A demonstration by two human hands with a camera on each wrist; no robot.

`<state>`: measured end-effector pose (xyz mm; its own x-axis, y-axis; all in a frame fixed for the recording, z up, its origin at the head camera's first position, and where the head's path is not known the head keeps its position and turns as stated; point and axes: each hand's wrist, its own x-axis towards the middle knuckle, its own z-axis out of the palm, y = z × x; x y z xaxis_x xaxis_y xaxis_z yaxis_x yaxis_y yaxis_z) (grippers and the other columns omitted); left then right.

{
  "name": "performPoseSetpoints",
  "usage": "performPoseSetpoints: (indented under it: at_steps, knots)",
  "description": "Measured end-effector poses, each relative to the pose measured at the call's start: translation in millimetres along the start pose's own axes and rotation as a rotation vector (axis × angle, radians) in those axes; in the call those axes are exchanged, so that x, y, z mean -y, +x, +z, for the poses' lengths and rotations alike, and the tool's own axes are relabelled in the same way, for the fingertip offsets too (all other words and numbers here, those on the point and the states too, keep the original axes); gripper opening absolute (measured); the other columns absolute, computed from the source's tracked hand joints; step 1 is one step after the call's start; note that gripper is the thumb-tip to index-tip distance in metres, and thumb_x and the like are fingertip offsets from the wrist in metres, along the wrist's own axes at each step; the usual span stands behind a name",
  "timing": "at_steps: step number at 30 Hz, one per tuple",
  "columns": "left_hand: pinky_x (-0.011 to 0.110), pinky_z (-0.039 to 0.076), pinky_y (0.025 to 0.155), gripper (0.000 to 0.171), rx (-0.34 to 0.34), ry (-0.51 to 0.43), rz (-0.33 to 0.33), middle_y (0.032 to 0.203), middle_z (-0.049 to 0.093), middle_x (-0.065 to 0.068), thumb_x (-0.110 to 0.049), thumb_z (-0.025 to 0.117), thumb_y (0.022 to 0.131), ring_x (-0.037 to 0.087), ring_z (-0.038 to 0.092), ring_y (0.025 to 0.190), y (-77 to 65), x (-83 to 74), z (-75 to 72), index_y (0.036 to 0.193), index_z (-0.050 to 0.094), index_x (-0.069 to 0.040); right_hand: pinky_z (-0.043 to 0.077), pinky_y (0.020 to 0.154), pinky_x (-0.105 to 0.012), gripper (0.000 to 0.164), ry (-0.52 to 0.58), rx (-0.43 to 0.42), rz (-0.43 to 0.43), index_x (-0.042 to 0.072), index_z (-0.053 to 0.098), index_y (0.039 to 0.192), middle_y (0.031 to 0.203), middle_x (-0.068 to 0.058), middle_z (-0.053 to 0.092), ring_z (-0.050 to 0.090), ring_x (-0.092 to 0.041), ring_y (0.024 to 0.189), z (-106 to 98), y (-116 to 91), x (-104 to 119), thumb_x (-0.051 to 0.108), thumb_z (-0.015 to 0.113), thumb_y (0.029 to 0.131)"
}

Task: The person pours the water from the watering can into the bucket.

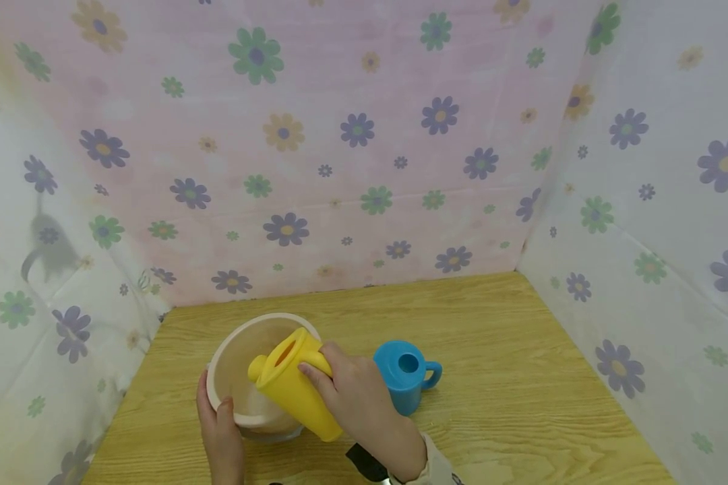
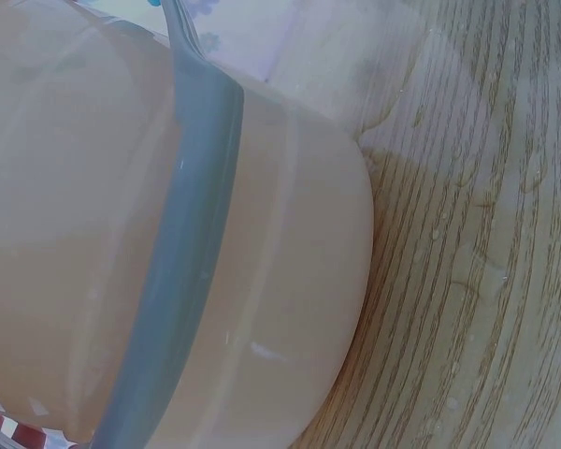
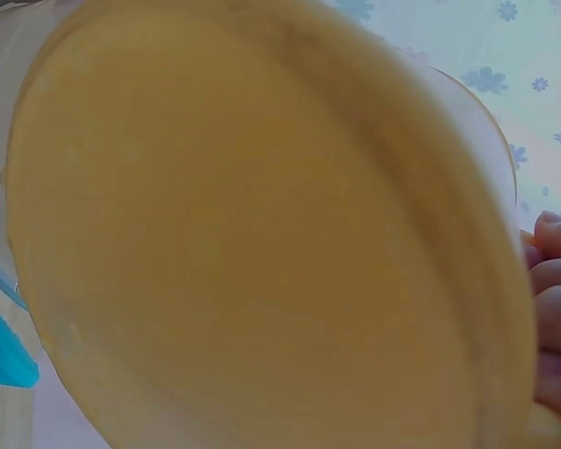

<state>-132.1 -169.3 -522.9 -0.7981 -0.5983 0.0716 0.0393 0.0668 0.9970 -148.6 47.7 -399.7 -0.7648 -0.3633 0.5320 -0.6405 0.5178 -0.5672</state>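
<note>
My left hand (image 1: 221, 434) grips the left rim of a pale bucket (image 1: 236, 367), thumb over the edge and fingers along the outside. In the left wrist view the bucket's wall (image 2: 290, 234) fills much of the picture, crossed by its grey-blue handle (image 2: 189, 243). My right hand (image 1: 367, 397) holds a yellow pitcher (image 1: 303, 401) by its handle. The pitcher leans left, its spout over the inside of the bucket. From the right wrist the pitcher's round base (image 3: 262, 234) blocks most of the view; curled fingers (image 3: 559, 309) show at the right edge.
A blue pitcher (image 1: 405, 391) stands upright just right of the right hand, its handle toward the right. Under the right wrist lies a black object (image 1: 365, 462), partly hidden. Water drops wet the wooden table (image 2: 477, 281) beside the bucket. Flowered cloth (image 1: 352, 202) walls the table's back and sides.
</note>
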Motion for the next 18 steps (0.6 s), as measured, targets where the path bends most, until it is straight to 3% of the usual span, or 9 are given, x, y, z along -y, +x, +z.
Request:
performPoseSetpoints:
  at_steps: [18]
  knots:
    - [0.052,0.02,0.102,0.053,0.013,0.026,-0.038,0.146,0.015,-0.007,-0.018,0.032,0.093,0.025,0.02,0.129,7.0,0.2,-2.6,0.14,0.018,-0.039,0.029,0.035,-0.01,0.031,-0.003,0.023,0.01,0.011,0.049,0.082,0.052,0.01,0.033,0.03,0.002,0.039,1.7,6.4,2.8,0.04,0.045,0.09]
